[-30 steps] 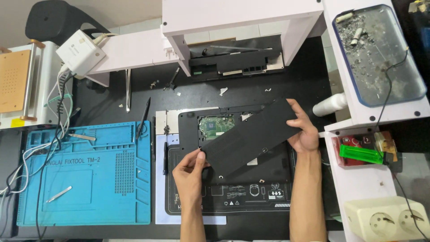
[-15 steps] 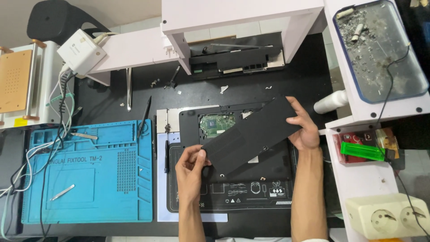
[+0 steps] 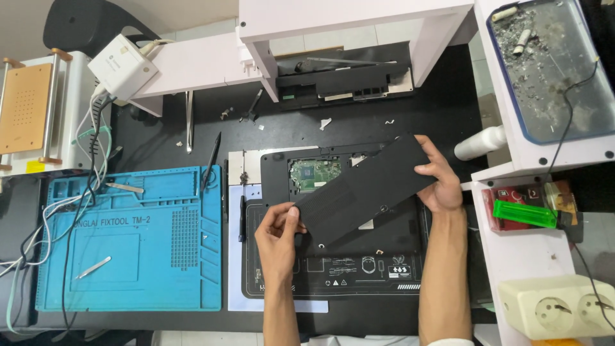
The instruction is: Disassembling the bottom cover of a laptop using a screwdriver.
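Note:
A long flat black panel (image 3: 362, 192) is held tilted above an opened black laptop base (image 3: 339, 256). My left hand (image 3: 278, 237) grips the panel's lower left end. My right hand (image 3: 441, 176) grips its upper right end. A green circuit board (image 3: 314, 172) shows in the open laptop just above the panel's left part. The laptop lies upside down on a pale sheet (image 3: 242, 192) on the dark desk.
A blue repair mat (image 3: 131, 237) with tweezers (image 3: 93, 267) lies at the left. A white shelf frame (image 3: 346, 19) stands at the back with black parts (image 3: 339, 80) beneath. At the right are a tray of debris (image 3: 551, 64), a green lighter (image 3: 522, 213) and a white socket strip (image 3: 557, 307).
Both hands keep hold of the black panel. My left hand has shifted slightly along its lower end and the panel's tilt is about the same.

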